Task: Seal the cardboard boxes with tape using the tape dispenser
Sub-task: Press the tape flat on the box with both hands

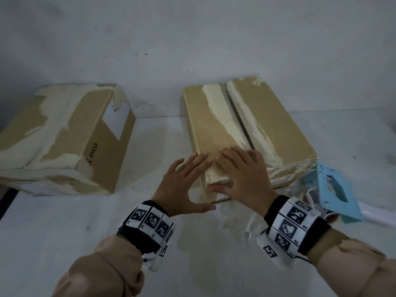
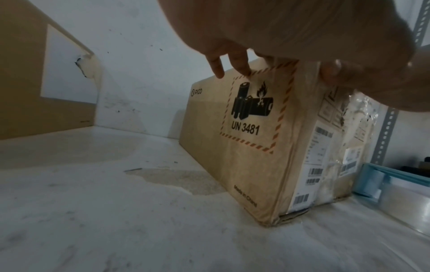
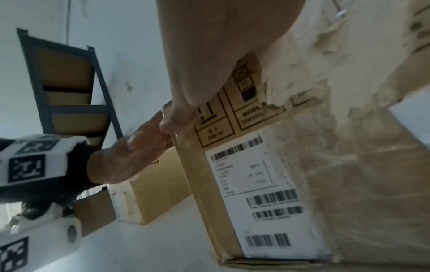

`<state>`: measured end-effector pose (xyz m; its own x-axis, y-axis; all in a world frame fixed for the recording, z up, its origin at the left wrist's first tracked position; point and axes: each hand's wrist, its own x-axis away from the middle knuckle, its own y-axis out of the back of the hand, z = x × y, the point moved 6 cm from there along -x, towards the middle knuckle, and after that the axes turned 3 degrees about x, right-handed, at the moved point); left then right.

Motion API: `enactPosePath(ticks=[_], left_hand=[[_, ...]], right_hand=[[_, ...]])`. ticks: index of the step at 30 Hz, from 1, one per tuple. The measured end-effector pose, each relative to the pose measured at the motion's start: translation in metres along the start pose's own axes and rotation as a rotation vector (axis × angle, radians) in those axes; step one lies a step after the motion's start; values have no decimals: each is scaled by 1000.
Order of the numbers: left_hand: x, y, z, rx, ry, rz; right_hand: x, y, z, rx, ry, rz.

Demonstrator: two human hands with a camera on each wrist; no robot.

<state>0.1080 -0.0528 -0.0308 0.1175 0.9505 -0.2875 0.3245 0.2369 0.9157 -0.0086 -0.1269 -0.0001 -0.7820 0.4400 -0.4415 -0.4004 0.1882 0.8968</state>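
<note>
Two cardboard boxes lie on a white table. The right box point(image 1: 246, 129) has a dark centre seam between strips of torn paper. My left hand point(image 1: 188, 174) and right hand point(image 1: 242, 172) lie flat on its near left corner, fingers straight and side by side on the top. The right thumb point(image 3: 179, 114) presses the labelled front face, and the left thumb reaches along the lower front edge. In the left wrist view my fingers point(image 2: 232, 62) hang over the box point(image 2: 244, 147). A blue tape dispenser point(image 1: 334, 189) lies just right of the box, touched by neither hand.
The left box point(image 1: 60, 136), its top badly torn, sits apart at the far left. A white wall point(image 1: 192, 39) stands close behind both boxes. Crumpled clear tape point(image 1: 235, 224) lies on the table point(image 1: 85, 221) near my wrists. A dark metal shelf point(image 3: 69, 92) stands beyond.
</note>
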Motion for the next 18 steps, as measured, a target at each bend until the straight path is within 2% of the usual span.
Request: enactPosePath(ticks=[3, 7, 9, 12, 15, 18], left_hand=[[-1, 2, 1, -2, -23, -34], [-9, 10, -3, -85, -64, -138], [-15, 12, -6, -97, -75, -177], [-17, 9, -7, -67, -52, -199], [-16, 6, -5, -55, -20, -201], [-17, 6, -4, -74, -22, -182]], right_hand=[[2, -3, -3, 21, 30, 8], [9, -10, -11, 49, 135, 165], [11, -6, -19, -18, 148, 229], [13, 14, -40, -177, -8, 201], [23, 28, -71, -56, -206, 104], [36, 23, -87, 25, -319, 163]])
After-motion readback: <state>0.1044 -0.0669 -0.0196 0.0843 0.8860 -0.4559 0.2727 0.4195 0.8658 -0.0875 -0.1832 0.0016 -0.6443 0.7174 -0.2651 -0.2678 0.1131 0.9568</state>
